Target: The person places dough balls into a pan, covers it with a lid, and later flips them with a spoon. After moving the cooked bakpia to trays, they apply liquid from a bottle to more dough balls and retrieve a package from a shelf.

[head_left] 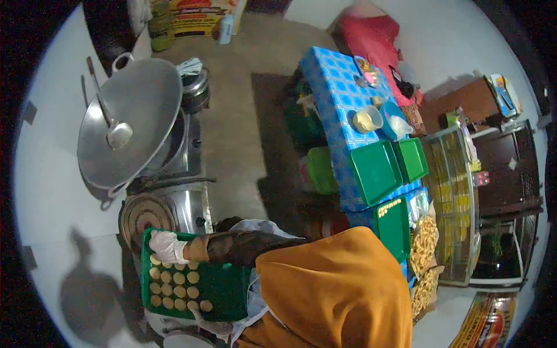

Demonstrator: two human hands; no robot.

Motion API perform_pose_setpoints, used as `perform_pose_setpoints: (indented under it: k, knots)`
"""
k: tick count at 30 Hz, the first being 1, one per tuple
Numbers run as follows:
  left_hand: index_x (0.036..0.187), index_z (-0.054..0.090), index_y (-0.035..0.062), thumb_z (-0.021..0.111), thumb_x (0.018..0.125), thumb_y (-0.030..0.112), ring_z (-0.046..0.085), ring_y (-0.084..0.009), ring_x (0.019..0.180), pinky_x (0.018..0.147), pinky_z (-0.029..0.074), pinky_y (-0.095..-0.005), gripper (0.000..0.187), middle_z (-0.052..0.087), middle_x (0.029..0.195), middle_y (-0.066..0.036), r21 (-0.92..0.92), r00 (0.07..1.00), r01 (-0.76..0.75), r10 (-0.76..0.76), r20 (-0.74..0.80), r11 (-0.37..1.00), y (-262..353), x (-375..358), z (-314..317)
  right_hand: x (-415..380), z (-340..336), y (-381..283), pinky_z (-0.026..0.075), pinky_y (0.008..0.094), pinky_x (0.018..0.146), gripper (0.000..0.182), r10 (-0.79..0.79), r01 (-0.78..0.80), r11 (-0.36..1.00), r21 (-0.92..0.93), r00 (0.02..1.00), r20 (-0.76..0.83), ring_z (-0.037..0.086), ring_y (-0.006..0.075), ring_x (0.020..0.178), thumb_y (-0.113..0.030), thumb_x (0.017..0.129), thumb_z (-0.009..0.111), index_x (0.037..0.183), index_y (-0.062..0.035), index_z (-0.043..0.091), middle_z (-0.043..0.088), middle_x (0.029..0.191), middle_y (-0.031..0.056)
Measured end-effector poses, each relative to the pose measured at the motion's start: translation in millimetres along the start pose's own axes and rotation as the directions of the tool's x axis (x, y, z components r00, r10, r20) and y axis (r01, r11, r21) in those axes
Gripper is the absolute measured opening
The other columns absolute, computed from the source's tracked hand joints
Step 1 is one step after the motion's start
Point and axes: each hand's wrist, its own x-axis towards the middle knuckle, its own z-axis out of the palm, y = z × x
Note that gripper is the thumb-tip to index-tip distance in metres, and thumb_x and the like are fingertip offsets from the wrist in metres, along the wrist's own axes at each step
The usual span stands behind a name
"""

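A green tray [223, 290] holds rows of small round, flat pale dough discs [180, 278] towards its left side. My right hand [167, 246], in a white glove, is over the tray's upper left corner. Its fingers are bent together, and whatever they hold is hidden. My left hand [204, 319], pale and blurred, reaches across the tray's lower edge, close to the lowest discs. Its fingers are too smeared to tell whether they grip anything. An orange garment [336, 278] covers much of the lower middle.
A large wok [139, 87] with a ladle [119, 133] sits on the stove, beside a second burner [148, 217]. The blue checked table [331, 81] carries a green tray [374, 168], bowls and another tray [394, 232] with pale pieces. A glass cabinet [449, 203] stands right.
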Motion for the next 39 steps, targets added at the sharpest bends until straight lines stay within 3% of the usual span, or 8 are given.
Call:
perform_pose_setpoints:
  k: [6, 9, 12, 15, 16, 18, 22, 39]
  knots:
    - [0.131, 0.055, -0.0025, 0.065, 0.092, 0.015, 0.063, -0.0235, 0.106, 0.090, 0.053, -0.0385, 0.044, 0.060, 0.124, -0.012, -0.133, 0.986, -0.066, 0.044, -0.163, 0.989, -3, -34, -46, -19, -63, -20, 0.056, 0.0496, 0.065, 0.023, -0.032, -0.005, 0.987, 0.163, 0.975, 0.221, 0.070, 0.0353, 0.080, -0.012, 0.070, 0.065, 0.090, -0.0009, 0.069, 0.069, 0.086, 0.0174]
    - [0.131, 0.054, -0.0022, 0.065, 0.092, 0.015, 0.063, -0.0235, 0.106, 0.090, 0.053, -0.0384, 0.044, 0.060, 0.124, -0.012, -0.200, 0.959, -0.089, 0.030, -0.283, 0.976, -29, -54, -82, 3, -23, 20, 0.057, 0.0362, 0.085, 0.023, -0.710, 0.724, 0.669, 0.167, 0.689, -0.144, 0.068, 0.0261, 0.098, -0.018, 0.068, 0.073, 0.091, -0.0163, 0.078, 0.073, 0.103, 0.0032]
    - [0.133, 0.053, 0.0002, 0.066, 0.091, 0.016, 0.065, -0.0237, 0.102, 0.086, 0.056, -0.0375, 0.047, 0.061, 0.122, -0.011, -0.403, 0.899, -0.322, 0.143, -0.414, 0.856, -3, -104, -33, 32, -55, 15, 0.055, 0.0319, 0.071, 0.021, -0.190, -0.058, 0.663, 0.747, 0.951, 0.243, 0.066, 0.0192, 0.079, -0.015, 0.074, 0.075, 0.093, -0.0069, 0.074, 0.072, 0.095, 0.0042]
    - [0.131, 0.054, -0.0001, 0.066, 0.091, 0.017, 0.066, -0.0233, 0.099, 0.081, 0.058, -0.0369, 0.046, 0.062, 0.120, -0.011, -0.362, 0.799, -0.321, 0.044, -0.600, 0.875, -25, -115, -46, 70, -43, 28, 0.054, 0.0300, 0.064, 0.032, 0.054, -0.446, 0.460, 0.768, 0.877, 0.477, 0.065, 0.0147, 0.072, -0.017, 0.075, 0.080, 0.102, -0.0039, 0.071, 0.070, 0.088, 0.0036]
    - [0.131, 0.054, 0.0000, 0.066, 0.091, 0.018, 0.066, -0.0232, 0.100, 0.080, 0.058, -0.0372, 0.045, 0.063, 0.119, -0.011, -0.401, 0.793, -0.332, 0.022, -0.609, 0.854, -22, -112, -42, 95, -7, 59, 0.055, 0.0321, 0.066, 0.032, -0.052, -0.220, 0.803, 0.554, 0.900, 0.433, 0.065, 0.0160, 0.072, -0.014, 0.076, 0.080, 0.105, -0.0058, 0.071, 0.071, 0.093, 0.0066]
    - [0.130, 0.055, 0.0002, 0.066, 0.091, 0.019, 0.066, -0.0232, 0.101, 0.079, 0.059, -0.0379, 0.044, 0.063, 0.118, -0.010, -0.463, 0.783, -0.356, -0.010, -0.621, 0.812, -8, -102, -12, 127, -11, 59, 0.053, 0.0299, 0.076, 0.037, -0.044, -0.326, 0.815, 0.480, 0.791, 0.611, 0.065, 0.0172, 0.088, -0.012, 0.074, 0.079, 0.109, -0.0001, 0.073, 0.070, 0.100, 0.0084]
    - [0.128, 0.056, 0.0008, 0.066, 0.092, 0.018, 0.066, -0.0228, 0.101, 0.080, 0.059, -0.0374, 0.041, 0.063, 0.117, -0.009, -0.498, 0.808, -0.400, 0.040, -0.587, 0.769, -38, -83, -37, 146, 45, 76, 0.051, 0.0357, 0.085, 0.038, -0.627, 0.539, 0.779, 0.321, 0.663, 0.408, 0.066, 0.0272, 0.098, -0.015, 0.071, 0.076, 0.107, -0.0025, 0.074, 0.071, 0.103, 0.0146]
    - [0.130, 0.054, 0.0030, 0.065, 0.089, 0.017, 0.064, -0.0233, 0.102, 0.086, 0.057, -0.0379, 0.045, 0.062, 0.116, -0.008, -0.498, 0.764, -0.396, -0.024, -0.645, 0.771, -61, -83, -18, 162, 82, 77, 0.054, 0.0369, 0.086, 0.029, -0.601, 0.855, 0.517, -0.034, 0.391, 0.697, 0.068, 0.0288, 0.094, -0.022, 0.082, 0.066, 0.107, -0.0095, 0.075, 0.074, 0.100, 0.0093]
